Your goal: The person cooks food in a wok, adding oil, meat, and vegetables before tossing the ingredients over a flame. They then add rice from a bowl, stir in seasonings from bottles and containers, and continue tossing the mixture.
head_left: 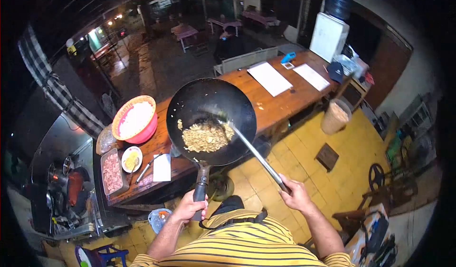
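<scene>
My left hand point(194, 206) is wrapped round the dark handle of a black wok point(240, 101). The wok is held up in front of me, tilted so that its inside faces me. A heap of light-brown fried food in small pieces point(204, 138) lies in its lower part, with a few bits stuck higher up. My right hand point(295, 194) grips the end of a long-handled metal cooking spatula point(256, 153). Its far end reaches into the wok at the right side of the food; the head is partly hidden and blurred.
On the wooden table point(228, 79) stand a pink bowl of white rice point(151, 129), a small bowl of yellow food point(131, 159) and a tray of pinkish pieces point(112, 173). White sheets point(270, 78) lie farther right. A bin point(336, 116) and a wooden block point(327, 157) are on the yellow tiles.
</scene>
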A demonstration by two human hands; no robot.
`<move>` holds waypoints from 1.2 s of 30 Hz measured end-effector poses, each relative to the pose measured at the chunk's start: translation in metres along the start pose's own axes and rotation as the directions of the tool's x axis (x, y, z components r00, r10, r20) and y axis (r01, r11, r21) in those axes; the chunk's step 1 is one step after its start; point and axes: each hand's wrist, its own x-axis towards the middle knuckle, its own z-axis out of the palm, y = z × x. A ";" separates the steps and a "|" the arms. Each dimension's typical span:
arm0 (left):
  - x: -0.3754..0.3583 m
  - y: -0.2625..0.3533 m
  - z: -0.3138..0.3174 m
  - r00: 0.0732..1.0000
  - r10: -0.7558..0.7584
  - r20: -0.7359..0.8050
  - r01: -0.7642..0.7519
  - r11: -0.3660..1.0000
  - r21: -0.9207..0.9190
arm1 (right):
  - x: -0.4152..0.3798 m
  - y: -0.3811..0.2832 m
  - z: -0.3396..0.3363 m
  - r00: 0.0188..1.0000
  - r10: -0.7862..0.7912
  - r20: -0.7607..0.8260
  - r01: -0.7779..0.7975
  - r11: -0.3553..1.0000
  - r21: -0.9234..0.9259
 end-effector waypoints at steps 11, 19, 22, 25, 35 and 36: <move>0.122 0.072 -0.064 0.957 0.111 -0.267 -0.081 0.989 0.121 | 0.220 0.020 0.024 0.985 -0.171 -0.036 0.175 0.969 0.172; 0.166 0.106 -0.075 0.907 0.145 -0.396 -0.005 0.943 0.333 | 0.307 0.036 0.031 0.955 -0.291 -0.052 0.279 0.945 -0.170; 0.167 0.123 -0.048 0.898 0.121 -0.424 0.039 0.936 0.349 | 0.327 0.034 0.060 0.940 -0.338 -0.051 0.329 0.935 -0.129; 0.180 0.103 -0.058 0.890 0.120 -0.439 0.019 0.954 0.300 | 0.324 0.062 0.058 0.908 -0.419 0.027 0.417 0.895 -0.159; 0.182 0.127 -0.013 0.779 0.145 -0.609 0.124 0.918 0.377 | 0.342 0.135 -0.026 0.892 -0.417 0.176 0.453 0.824 -0.340; 0.184 0.122 -0.013 0.781 0.139 -0.609 0.128 0.919 0.374 | 0.343 0.131 -0.023 0.910 -0.395 0.126 0.415 0.858 -0.302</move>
